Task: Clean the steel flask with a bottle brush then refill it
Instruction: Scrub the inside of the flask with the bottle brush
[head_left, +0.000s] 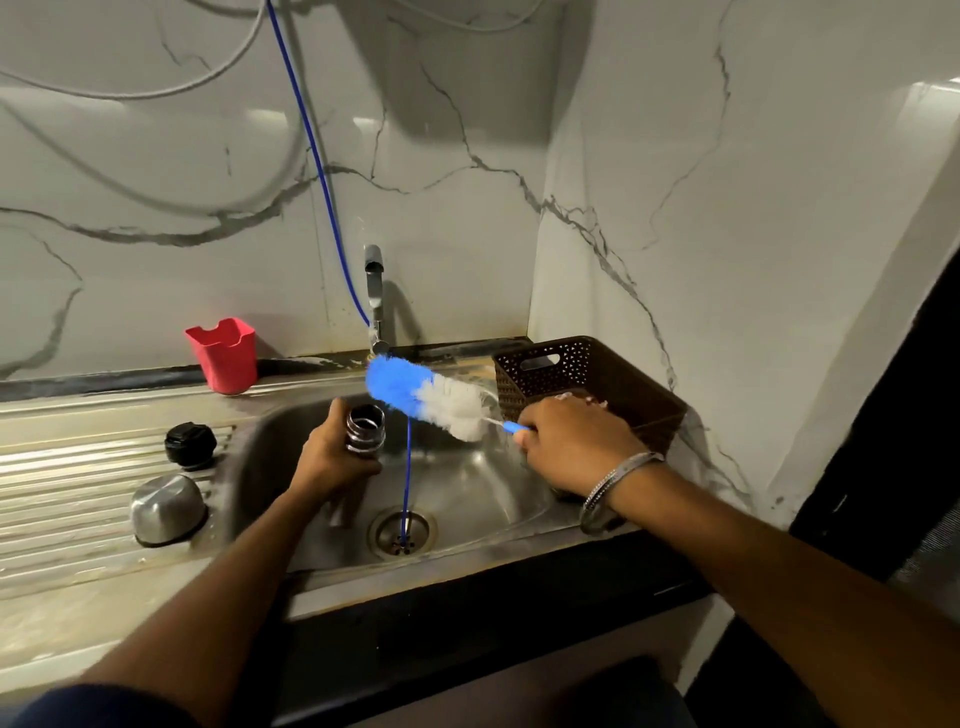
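Sitting at far left on the drainboard (78, 467) are a black stopper (190, 445) and a steel cap (167, 510), both off the flask, with a red holder (224, 355) behind them against the wall.

Next comes the left hand (332, 457), its fingers curled round the flask (365, 428) just below the threaded neck. The flask is held over the sink (467, 483), roughly upright, mouth open and pointing up and slightly away; its long axis runs near vertical, the lower body hidden behind the hand.

Just right of the mouth is the brush (431, 397), its blue tip nearest the flask and a little above the rim, white bristles behind. Its long axis lies nearly level, sloping down to the right toward the blue handle, which the right hand (571, 447) pinches in curled fingers. A tap (375, 291) stands behind, with a blue hose (407, 478) hanging to the drain. A brown basket (597, 384) sits at far right.

By my reading, scrubbing has not begun: the brush is outside the flask. The next move calls for tipping the brush tip-down to line up with the flask's axis, then feeding the bristles through the narrow neck.
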